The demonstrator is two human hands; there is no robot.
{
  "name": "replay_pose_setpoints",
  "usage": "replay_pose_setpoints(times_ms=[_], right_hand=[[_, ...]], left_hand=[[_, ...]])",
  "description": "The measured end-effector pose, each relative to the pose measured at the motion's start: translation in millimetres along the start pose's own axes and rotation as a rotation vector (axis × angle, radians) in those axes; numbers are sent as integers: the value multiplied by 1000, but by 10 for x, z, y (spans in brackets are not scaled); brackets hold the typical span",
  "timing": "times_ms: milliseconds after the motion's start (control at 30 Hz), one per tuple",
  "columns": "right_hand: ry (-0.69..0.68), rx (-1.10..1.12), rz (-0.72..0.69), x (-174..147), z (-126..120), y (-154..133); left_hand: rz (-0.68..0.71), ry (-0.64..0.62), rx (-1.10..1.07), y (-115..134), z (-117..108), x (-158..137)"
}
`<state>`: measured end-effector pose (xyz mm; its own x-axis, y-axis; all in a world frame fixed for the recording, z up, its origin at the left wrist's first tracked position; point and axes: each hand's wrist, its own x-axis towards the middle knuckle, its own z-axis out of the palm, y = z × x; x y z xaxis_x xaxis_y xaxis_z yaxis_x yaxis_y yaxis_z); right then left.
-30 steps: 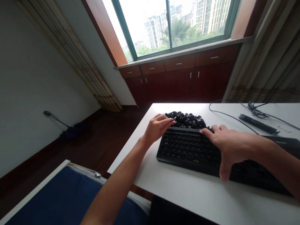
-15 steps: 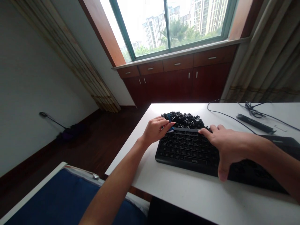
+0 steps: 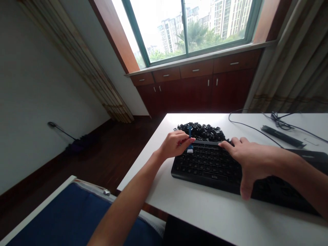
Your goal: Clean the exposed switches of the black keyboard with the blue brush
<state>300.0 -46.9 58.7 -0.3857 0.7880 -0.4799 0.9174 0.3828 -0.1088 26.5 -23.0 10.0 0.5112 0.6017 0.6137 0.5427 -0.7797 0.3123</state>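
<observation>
A black keyboard (image 3: pixel 205 174) with its keycaps off lies on the white table. My left hand (image 3: pixel 176 143) is closed around a small blue brush (image 3: pixel 190 149), pinched between thumb and fingers. Its white bristles point down at the upper left key rows. Spanning the keyboard's middle, my right hand (image 3: pixel 252 160) holds it with the fingers at the far edge and the thumb at the near edge. Loose black keycaps (image 3: pixel 203 131) lie heaped just behind the keyboard.
Behind the keyboard on the right lie a black plastic strip (image 3: pixel 283 136), a thin bent wire (image 3: pixel 310 141) and a coiled black cable (image 3: pixel 280 120). A blue fabric piece with a white frame (image 3: pixel 64 212) stands left of the table (image 3: pixel 153 184).
My left hand has moved the brush slightly right and nearer, and its bristles now show more clearly over the keys. My right hand stays on the keyboard. The view has shifted slightly.
</observation>
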Motion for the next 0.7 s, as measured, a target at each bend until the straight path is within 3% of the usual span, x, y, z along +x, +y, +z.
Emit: replay_pose_setpoints(times_ms=[267, 567, 700], right_hand=[[6, -13, 0, -11, -16, -24], [-3, -14, 8, -15, 0, -6], [3, -20, -11, -7, 2, -10]], left_hand=[[40, 11, 66, -63, 26, 4], [90, 226, 175, -173, -1, -24], [75, 193, 161, -144, 9, -17]])
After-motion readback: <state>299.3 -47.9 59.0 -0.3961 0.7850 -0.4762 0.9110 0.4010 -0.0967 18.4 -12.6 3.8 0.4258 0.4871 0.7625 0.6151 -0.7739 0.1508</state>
